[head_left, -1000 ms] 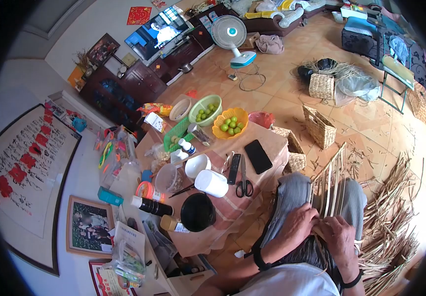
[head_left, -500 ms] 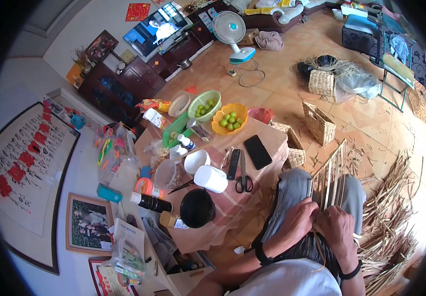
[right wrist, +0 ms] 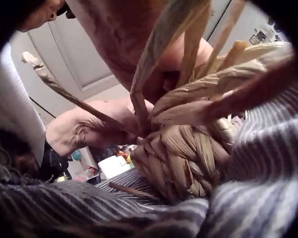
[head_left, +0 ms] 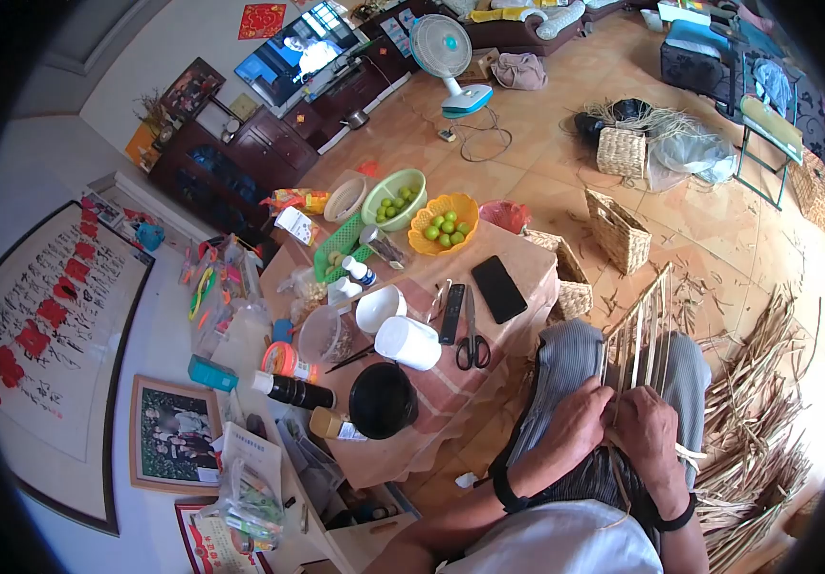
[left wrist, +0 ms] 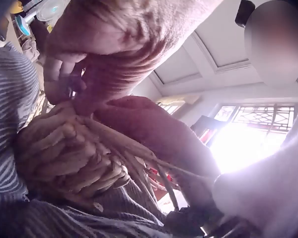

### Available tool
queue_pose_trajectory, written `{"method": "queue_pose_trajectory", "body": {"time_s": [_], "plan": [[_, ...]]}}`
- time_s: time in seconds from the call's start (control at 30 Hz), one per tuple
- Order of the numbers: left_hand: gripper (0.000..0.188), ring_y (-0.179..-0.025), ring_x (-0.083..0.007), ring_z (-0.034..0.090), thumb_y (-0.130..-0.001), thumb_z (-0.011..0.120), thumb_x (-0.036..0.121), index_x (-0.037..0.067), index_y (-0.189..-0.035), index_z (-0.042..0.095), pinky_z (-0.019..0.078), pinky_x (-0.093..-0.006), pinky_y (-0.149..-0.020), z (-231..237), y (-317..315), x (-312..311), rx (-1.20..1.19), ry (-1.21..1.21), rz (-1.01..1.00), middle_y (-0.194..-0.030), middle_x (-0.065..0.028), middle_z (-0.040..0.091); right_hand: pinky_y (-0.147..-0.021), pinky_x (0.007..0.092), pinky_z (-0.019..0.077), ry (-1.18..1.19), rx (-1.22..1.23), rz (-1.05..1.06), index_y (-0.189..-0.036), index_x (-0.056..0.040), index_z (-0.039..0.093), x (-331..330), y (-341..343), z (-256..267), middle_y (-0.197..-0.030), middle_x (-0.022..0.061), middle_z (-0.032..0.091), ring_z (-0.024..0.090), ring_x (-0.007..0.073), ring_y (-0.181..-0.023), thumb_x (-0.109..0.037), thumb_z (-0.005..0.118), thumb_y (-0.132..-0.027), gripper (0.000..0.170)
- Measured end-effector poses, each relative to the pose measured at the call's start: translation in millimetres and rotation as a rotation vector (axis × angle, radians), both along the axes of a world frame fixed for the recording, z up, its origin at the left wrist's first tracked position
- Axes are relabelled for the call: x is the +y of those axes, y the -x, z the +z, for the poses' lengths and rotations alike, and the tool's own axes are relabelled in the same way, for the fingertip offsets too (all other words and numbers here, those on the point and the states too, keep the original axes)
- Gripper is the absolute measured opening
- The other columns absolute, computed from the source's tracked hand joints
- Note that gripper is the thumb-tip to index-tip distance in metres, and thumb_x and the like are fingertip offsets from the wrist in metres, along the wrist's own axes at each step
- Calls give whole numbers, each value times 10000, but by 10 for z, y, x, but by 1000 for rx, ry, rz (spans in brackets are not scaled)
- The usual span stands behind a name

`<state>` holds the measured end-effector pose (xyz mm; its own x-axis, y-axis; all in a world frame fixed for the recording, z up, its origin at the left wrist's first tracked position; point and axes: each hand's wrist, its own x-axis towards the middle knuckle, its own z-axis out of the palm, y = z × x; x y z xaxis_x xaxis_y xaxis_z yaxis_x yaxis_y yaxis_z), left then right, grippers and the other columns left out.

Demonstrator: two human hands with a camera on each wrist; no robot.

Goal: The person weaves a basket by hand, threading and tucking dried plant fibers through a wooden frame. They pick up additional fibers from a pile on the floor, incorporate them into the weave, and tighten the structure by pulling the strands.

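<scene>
On the lap, over striped trousers, lies a half-woven straw basket (right wrist: 181, 158), its thick plaited weave showing in both wrist views. A frame of thin pale rods (head_left: 637, 349) rises from it, leaning away from the body. My left hand (head_left: 577, 418) bends its fingers round the work at the frame's near end and pinches a straw strand there. Close beside it, my right hand (head_left: 647, 430) grips the straw with curled fingers, knuckles up. Loose straw strands (left wrist: 139, 153) trail from the weave toward the body. The fingertips are largely hidden in the head view.
Left of the lap a table (head_left: 517, 273) bears scissors (head_left: 473, 335), a phone (head_left: 499, 289), a black bowl (head_left: 383, 402) and fruit bowls. Loose straw (head_left: 752, 411) is heaped on the floor at right. Woven baskets (head_left: 617, 232) stand ahead, with a fan (head_left: 443, 57) beyond.
Both hands have shifted slightly away from the body along the work. The right hand has turned, its fingers more curled and its knuckles raised. The head view has tilted a little.
</scene>
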<state>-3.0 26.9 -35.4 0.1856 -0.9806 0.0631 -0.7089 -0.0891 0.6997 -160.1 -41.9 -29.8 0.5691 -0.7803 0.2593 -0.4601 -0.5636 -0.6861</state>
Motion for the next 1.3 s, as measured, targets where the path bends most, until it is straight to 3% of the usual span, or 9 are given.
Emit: {"method": "queue_pose_trajectory", "body": {"time_s": [0.13,0.37,0.63,0.77,0.87,1.07,1.17,1.27,1.3], "plan": [[170,-910,-393,672,-838,718,-27,9,-978,629,557,-475,-769,95,31,52,-68,31,-18,-1031,-157,607,-655,480,532,-13,13,-56,-882,-35,634,64,3,121,-844,140,637,677,381,-759,-107,716,-894,110],[166,-796,-349,696,-857,677,-28,31,-999,615,573,-437,-651,107,28,123,-171,137,-129,-1035,-114,624,-684,473,531,49,133,52,-953,-43,641,125,215,252,-908,141,602,650,361,-844,-114,751,-863,159],[119,-866,-360,685,-873,617,-29,24,-968,567,543,-447,-815,17,38,136,-235,117,-234,-852,-137,634,-830,479,515,89,243,140,-1112,-42,671,138,415,274,-974,151,576,572,380,-966,-78,797,-762,374],[127,-853,-360,696,-903,630,-24,13,-992,548,551,-430,-803,130,-15,86,-118,150,-264,-848,-147,660,-789,480,498,131,225,170,-993,-24,628,58,444,338,-922,150,557,570,361,-913,-122,774,-761,291],[130,-843,-347,724,-944,642,-20,4,-1016,537,569,-418,-769,8,-56,5,214,-100,-183,-870,-164,683,-792,484,492,123,250,221,-960,-18,599,-22,465,335,-910,154,553,572,364,-912,-118,754,-772,264],[205,-842,-326,753,-944,644,-51,2,-1138,606,577,-409,-739,177,3,-45,371,-92,-128,-930,-181,735,-714,452,495,286,326,284,-961,-16,554,-72,457,391,-886,136,549,603,338,-849,-99,680,-851,187],[244,-852,-332,759,-921,676,-27,6,-1163,662,575,-411,-742,84,-63,-39,250,63,-223,-935,-184,751,-675,447,486,261,353,312,-992,-31,544,-16,477,416,-880,124,545,633,322,-807,-105,646,-894,160],[197,-840,-328,763,-904,702,11,-5,-1100,716,572,-409,-735,8,-159,-99,26,7,-313,-902,-196,749,-630,453,476,212,321,317,-1011,-56,528,102,479,426,-877,120,540,652,324,-736,-100,634,-928,142],[186,-827,-324,762,-903,707,23,-3,-1087,726,571,-407,-734,20,-175,-120,104,-26,-319,-890,-196,748,-617,452,479,219,312,312,-1003,-55,530,120,494,412,-866,120,547,654,325,-723,-101,648,-922,150]]}}
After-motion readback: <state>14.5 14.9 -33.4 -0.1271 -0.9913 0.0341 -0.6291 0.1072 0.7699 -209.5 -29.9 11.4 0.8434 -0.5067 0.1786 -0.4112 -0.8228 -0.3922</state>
